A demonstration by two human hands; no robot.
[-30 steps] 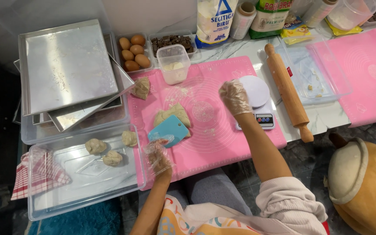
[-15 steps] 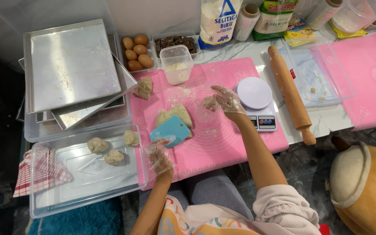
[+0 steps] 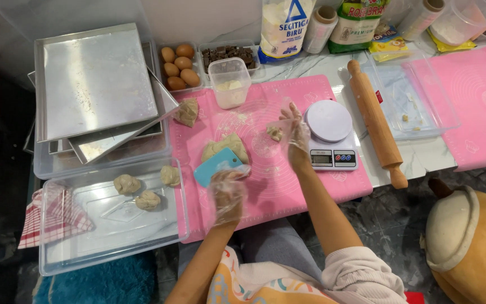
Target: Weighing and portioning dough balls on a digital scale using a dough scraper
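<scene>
My right hand [image 3: 296, 134], in a clear plastic glove, pinches a small piece of dough [image 3: 275, 133] over the pink mat [image 3: 288, 186], just left of a white kitchen scale [image 3: 330, 132]. My left hand [image 3: 227, 194], also gloved and blurred, has its fingertips at the lower edge of a teal scraper [image 3: 216, 166]. I cannot tell whether it grips the scraper. A larger lump of dough [image 3: 226, 147] lies on the mat just above the scraper. Another dough piece [image 3: 187, 111] sits at the mat's far left corner.
Three dough balls [image 3: 127, 183] lie in a clear plastic tray [image 3: 85, 253] at left, beside a red checked cloth [image 3: 52, 214]. Metal baking trays [image 3: 94, 84] are stacked behind. Eggs [image 3: 176, 67], a plastic tub [image 3: 230, 81], a rolling pin [image 3: 377, 121] and a second pink mat [image 3: 473, 101] surround the work area.
My right hand moved left from the scale with the small dough piece. My left hand moved up to the scraper's lower edge.
</scene>
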